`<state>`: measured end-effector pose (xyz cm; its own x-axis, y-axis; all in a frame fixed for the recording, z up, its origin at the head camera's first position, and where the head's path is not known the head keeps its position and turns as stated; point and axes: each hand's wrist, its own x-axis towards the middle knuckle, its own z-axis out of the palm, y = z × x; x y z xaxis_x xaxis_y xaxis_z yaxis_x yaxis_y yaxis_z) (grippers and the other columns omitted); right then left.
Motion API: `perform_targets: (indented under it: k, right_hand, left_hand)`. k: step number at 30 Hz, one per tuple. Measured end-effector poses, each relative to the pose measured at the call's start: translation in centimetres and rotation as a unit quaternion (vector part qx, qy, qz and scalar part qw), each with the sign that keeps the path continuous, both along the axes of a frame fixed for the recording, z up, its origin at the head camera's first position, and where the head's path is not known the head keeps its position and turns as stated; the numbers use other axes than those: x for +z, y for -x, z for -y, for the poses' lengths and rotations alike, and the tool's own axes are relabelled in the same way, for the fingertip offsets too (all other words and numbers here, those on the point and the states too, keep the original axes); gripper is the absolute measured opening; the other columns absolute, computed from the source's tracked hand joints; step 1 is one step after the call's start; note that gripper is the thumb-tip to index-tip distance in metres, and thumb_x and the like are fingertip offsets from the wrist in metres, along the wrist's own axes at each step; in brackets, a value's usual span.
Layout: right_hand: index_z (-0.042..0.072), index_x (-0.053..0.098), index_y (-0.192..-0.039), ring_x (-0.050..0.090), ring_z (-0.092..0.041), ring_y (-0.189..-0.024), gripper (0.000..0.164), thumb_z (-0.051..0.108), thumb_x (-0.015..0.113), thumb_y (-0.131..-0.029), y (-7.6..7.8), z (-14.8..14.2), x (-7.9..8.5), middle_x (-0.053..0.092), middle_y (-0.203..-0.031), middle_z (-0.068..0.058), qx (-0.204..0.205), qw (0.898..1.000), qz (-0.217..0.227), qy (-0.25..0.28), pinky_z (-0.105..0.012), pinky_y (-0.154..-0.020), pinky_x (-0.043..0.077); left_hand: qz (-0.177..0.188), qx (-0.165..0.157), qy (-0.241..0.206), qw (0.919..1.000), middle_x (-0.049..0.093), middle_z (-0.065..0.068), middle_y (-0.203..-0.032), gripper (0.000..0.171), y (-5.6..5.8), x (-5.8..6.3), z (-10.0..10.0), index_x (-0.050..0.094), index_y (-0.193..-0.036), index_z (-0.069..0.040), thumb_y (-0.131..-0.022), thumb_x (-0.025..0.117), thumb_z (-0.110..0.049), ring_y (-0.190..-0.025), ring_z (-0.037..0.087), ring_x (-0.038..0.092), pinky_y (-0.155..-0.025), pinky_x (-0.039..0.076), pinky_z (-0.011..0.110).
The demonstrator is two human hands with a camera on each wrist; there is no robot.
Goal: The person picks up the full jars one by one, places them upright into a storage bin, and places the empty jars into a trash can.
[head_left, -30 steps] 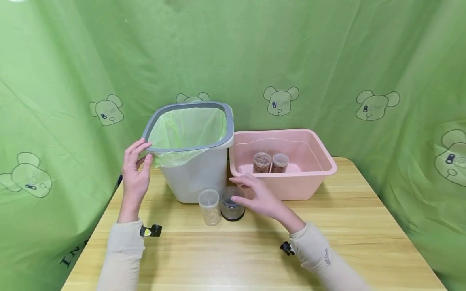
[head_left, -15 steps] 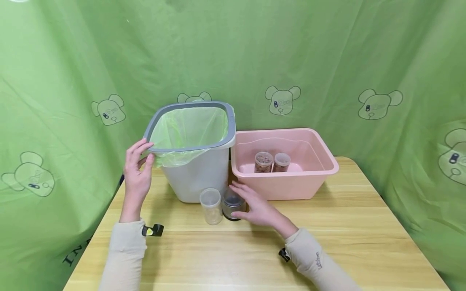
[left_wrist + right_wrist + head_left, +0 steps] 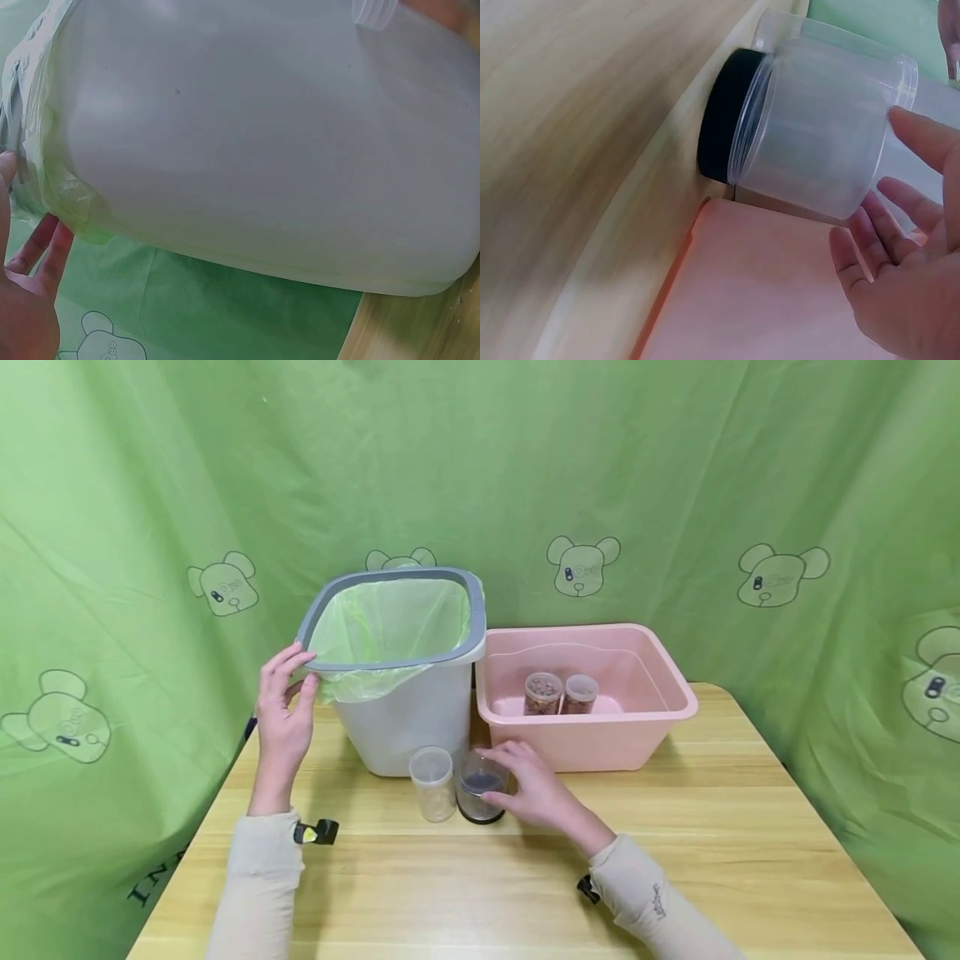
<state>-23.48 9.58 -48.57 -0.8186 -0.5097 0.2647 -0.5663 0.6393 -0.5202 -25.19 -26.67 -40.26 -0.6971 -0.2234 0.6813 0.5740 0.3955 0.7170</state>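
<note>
A white trash can (image 3: 397,718) with a grey rim and green liner stands at the left. My left hand (image 3: 285,727) pinches its front-left rim between fingers and thumb. In front of the can sits a clear jar (image 3: 817,127), upside down on its black lid (image 3: 731,116). My right hand (image 3: 536,789) holds this jar near its raised base, thumb on one side and fingers on the other; nothing shows inside it. Close on its left stands a clear jar (image 3: 433,793) with a translucent top.
Right of the can is a pink tub (image 3: 585,747). Inside it stand two clear jars, a wider jar (image 3: 542,697) and a narrower jar (image 3: 579,697), both with brown contents. Everything rests on a wooden table (image 3: 450,893) before a green curtain (image 3: 480,460).
My right hand has come down around the black-lidded jar, which has shifted slightly toward me. My left hand stays at the can's rim.
</note>
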Motion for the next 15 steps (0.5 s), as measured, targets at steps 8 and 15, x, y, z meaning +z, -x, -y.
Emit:
perform_targets:
  k: [8, 15]
  right_hand:
    - [0.011, 0.047, -0.155, 0.047, -0.036, -0.142, 0.089, 0.035, 0.089, -0.080, 0.5, 0.4, -0.7, 0.048, -0.156, -0.015, 0.021, 0.999, 0.040, 0.005, -0.059, -0.118, 0.041]
    - [0.010, 0.044, -0.157, 0.057, -0.030, -0.127, 0.096, 0.037, 0.091, -0.077, 0.5, 0.6, -1.2, 0.057, -0.139, -0.013, 0.005, 0.998, 0.060, -0.004, -0.054, -0.112, 0.048]
  left_hand:
    - [-0.001, 0.002, 0.002, 1.0000, 0.049, -0.001, -0.153, 0.032, 0.1, 0.0, 0.0, 0.065, -0.135, -0.006, -0.104, 0.059, -0.005, -0.136, 0.012, 0.049, -0.107, 0.050, 0.020]
    - [0.004, 0.001, 0.001, 1.0000, 0.048, -0.002, -0.154, 0.032, 0.1, 0.0, 0.0, 0.064, -0.135, -0.007, -0.103, 0.059, -0.004, -0.137, 0.012, 0.049, -0.108, 0.051, 0.025]
